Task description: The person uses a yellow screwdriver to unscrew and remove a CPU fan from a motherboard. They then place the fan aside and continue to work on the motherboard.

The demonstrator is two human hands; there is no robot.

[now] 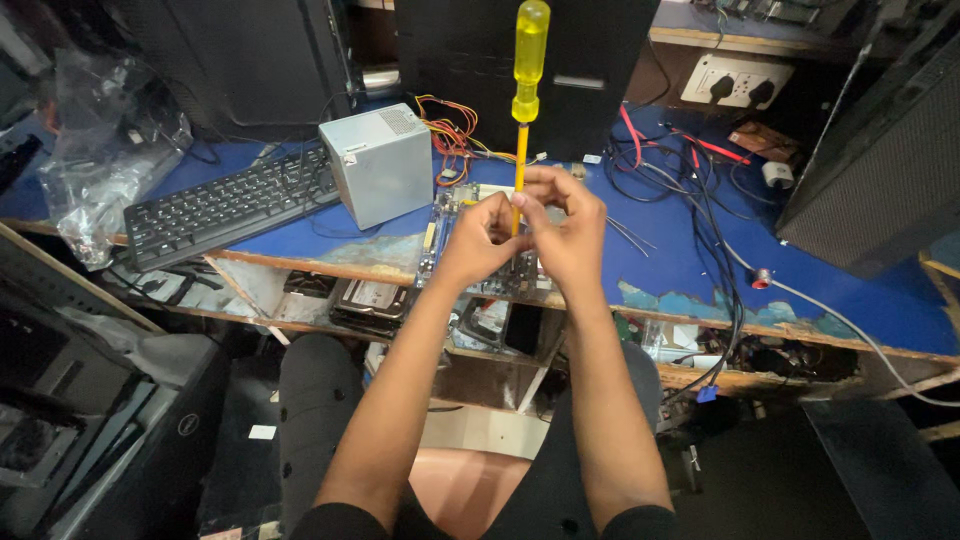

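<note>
A screwdriver (528,60) with a yellow handle and yellow shaft stands upright over a circuit board (447,212) lying at the front edge of the blue table (670,250). My right hand (568,228) is closed around the lower shaft. My left hand (482,238) meets it from the left, fingertips pinching the shaft at the same spot. The tip and the part of the board under my hands are hidden.
A grey metal power supply box (378,163) with coloured wires (450,125) stands left of the board. A black keyboard (225,205) lies further left. Tangled cables (690,190) cover the right side. A dark computer case (880,150) stands at right; a wall socket (738,82) behind.
</note>
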